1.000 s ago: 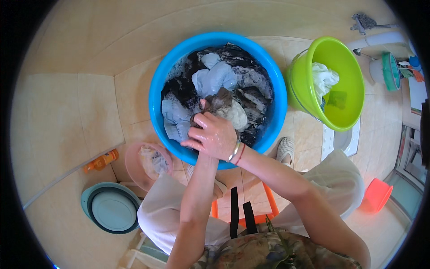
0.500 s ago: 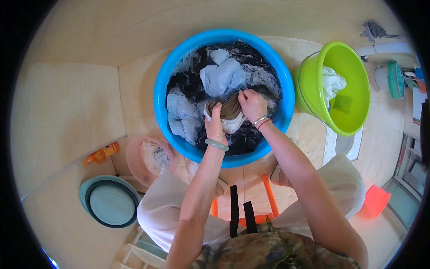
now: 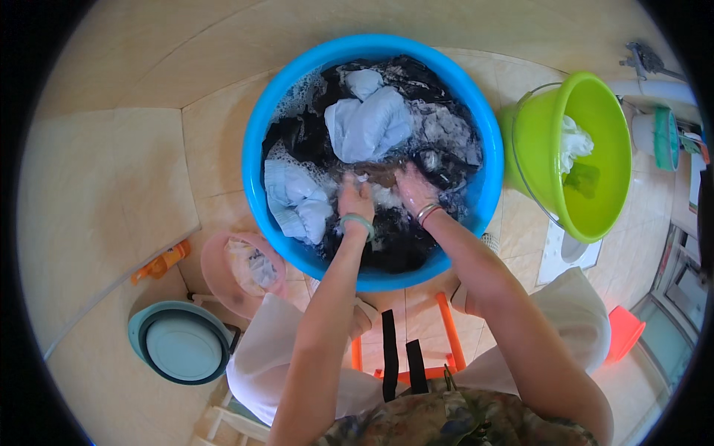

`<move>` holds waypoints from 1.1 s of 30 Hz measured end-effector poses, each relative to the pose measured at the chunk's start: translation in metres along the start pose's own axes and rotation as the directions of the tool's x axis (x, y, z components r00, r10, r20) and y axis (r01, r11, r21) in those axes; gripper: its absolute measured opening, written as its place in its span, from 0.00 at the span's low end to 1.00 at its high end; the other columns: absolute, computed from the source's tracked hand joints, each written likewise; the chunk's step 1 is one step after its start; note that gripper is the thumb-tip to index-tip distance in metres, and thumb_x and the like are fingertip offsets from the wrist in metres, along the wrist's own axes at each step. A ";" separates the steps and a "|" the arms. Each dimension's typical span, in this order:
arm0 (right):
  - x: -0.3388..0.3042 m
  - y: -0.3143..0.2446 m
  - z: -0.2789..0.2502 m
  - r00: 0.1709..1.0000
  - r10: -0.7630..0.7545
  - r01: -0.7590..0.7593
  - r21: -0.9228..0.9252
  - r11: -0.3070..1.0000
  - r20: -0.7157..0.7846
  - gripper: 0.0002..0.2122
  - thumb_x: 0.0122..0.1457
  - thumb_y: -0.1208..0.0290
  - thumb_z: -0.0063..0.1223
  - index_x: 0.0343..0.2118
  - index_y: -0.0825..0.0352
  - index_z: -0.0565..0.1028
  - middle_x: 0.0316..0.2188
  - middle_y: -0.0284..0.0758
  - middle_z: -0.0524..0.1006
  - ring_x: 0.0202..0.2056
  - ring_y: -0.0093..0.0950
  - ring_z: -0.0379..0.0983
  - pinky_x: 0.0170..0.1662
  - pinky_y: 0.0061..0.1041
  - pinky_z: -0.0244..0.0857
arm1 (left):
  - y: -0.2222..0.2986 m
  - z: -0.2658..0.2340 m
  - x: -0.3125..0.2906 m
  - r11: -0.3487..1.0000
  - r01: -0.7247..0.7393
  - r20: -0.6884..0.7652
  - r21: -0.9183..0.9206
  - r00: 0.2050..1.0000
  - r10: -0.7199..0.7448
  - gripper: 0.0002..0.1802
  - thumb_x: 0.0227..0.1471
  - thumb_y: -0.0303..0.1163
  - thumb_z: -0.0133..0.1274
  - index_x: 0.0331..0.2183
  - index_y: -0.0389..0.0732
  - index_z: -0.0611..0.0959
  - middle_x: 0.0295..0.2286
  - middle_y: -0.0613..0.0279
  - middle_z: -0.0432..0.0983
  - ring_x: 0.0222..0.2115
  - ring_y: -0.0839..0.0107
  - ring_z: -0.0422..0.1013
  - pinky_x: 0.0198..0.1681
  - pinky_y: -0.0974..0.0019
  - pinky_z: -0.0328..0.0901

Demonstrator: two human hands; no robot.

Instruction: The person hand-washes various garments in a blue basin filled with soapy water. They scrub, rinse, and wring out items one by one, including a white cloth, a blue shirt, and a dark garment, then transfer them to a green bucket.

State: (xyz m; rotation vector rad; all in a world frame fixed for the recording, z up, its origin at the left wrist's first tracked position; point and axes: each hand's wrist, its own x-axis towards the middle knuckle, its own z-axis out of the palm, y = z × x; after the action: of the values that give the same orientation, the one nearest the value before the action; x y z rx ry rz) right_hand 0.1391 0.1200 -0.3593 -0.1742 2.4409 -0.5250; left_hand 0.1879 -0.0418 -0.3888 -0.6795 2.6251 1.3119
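Note:
A round blue tub [image 3: 494,160] holds soapy water and soaked clothes. My left hand [image 3: 355,199] and my right hand [image 3: 416,189] are dipped in the water, side by side near the tub's middle. Between them a brown and white cloth [image 3: 381,176] lies mostly under the surface, gripped from both sides; the fingertips are partly hidden by water. Beyond my hands floats a bunched pale blue garment [image 3: 368,126]. Another pale blue piece [image 3: 294,197] rests left of my left hand. Dark clothes [image 3: 401,241] fill the water around and below my wrists.
A tilted lime-green bucket [image 3: 532,156] with a white cloth [image 3: 575,143] inside stands right of the tub. At left are a pink basin [image 3: 216,271], a grey-green basin [image 3: 141,349] and an orange bottle [image 3: 161,262]. A red bucket [image 3: 623,334] sits at right. Orange stool legs [image 3: 451,331] show between my knees.
Both hands have gone down into the water with the brown and white cloth, which was held above the surface before. The view has shifted slightly, and the tub appears larger.

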 end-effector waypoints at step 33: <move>-0.160 -0.131 -0.163 0.563 -0.442 0.806 0.347 0.480 -0.698 0.10 0.48 0.73 0.62 0.21 0.66 0.69 0.27 0.36 0.65 0.31 0.33 0.64 0.37 0.29 0.61 | 0.144 -0.123 -0.052 0.020 0.563 0.559 -0.826 0.815 0.151 0.22 0.58 0.43 0.46 0.46 0.36 0.77 0.45 0.55 0.76 0.45 0.64 0.73 0.50 0.60 0.67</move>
State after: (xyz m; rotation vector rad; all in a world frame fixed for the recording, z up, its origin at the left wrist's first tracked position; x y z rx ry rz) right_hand 0.1670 0.0939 -0.0984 -0.8027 2.4235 -1.9858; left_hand 0.1800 -0.0460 -0.1930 -0.6057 0.6472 2.6263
